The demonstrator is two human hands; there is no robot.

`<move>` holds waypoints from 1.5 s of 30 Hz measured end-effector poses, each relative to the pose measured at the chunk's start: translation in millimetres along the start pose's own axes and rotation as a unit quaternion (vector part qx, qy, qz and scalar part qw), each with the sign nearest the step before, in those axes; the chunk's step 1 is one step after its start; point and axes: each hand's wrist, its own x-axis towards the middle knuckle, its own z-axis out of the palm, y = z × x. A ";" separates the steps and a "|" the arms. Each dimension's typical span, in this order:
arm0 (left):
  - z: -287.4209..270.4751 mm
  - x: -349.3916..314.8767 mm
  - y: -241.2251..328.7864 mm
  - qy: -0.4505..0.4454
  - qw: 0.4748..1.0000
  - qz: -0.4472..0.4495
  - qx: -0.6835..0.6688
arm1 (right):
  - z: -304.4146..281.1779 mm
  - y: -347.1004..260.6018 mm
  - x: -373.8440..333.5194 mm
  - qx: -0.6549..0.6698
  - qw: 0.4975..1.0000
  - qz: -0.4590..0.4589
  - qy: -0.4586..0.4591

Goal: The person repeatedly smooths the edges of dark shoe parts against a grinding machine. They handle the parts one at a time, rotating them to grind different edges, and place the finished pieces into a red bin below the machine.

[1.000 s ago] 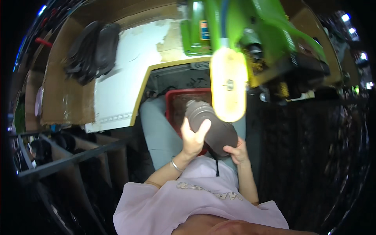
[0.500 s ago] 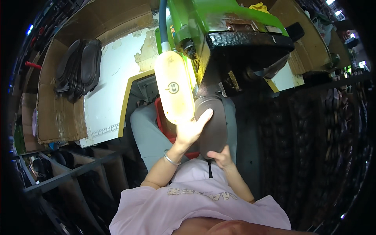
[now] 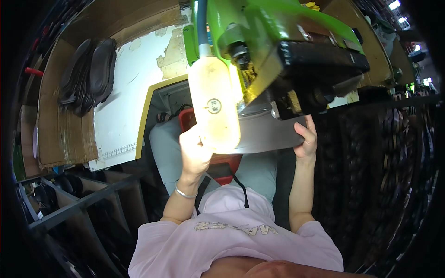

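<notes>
A dark shoe sole (image 3: 269, 133) lies crosswise below the head of a green machine (image 3: 259, 28), its far edge at the machine's lower parts. My right hand (image 3: 307, 137) grips the sole's right end, thumb on top. On the other side, my left hand (image 3: 193, 150) is closed at the sole's left end, its fingers partly hidden behind a bright, oblong lamp (image 3: 214, 104). The lamp also covers the left part of the sole. Both hands are raised above my lap.
A cardboard box (image 3: 69, 143) at the left holds several dark soles (image 3: 99, 69) in a pile. Beside it is a worn white tabletop (image 3: 123, 116) with a yellow edge. Racks of dark footwear parts (image 3: 343, 185) stand at the right; a divided metal rack (image 3: 88, 204) is lower left.
The sole has turned from lengthwise to crosswise. My right hand has moved up and right with its end; my left has shifted left. The machine and lamp appear slightly farther right in view.
</notes>
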 end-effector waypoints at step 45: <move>35.0 -1.7 -24.0 -0.034 0.999 0.002 0.037 | -17.7 -34.2 -17.3 -0.161 0.973 -0.152 0.071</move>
